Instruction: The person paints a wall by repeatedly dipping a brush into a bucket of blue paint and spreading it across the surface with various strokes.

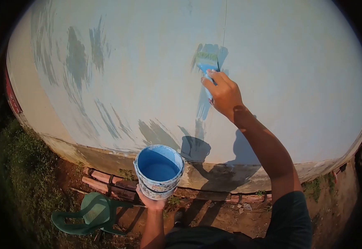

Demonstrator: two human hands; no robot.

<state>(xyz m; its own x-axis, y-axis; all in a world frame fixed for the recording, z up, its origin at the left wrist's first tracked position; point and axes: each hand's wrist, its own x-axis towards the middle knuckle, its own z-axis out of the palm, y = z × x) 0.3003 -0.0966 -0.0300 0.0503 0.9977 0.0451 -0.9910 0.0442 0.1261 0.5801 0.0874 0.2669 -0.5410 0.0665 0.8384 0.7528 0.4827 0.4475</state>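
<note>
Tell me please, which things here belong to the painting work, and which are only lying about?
Painting work:
brush, in the right hand
bucket of blue paint, in the left hand
wall

Seemingly just lying about:
green chair
long reddish pieces near the wall
small stones

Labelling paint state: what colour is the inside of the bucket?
Blue, in the bucket held by the left hand; shows best in the head view.

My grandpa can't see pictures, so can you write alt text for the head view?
A person's right hand holds a paintbrush up to a pale, patchy wall, while the left hand supports a paint-spattered bucket of blue paint. A green chair is at lower left.
</note>
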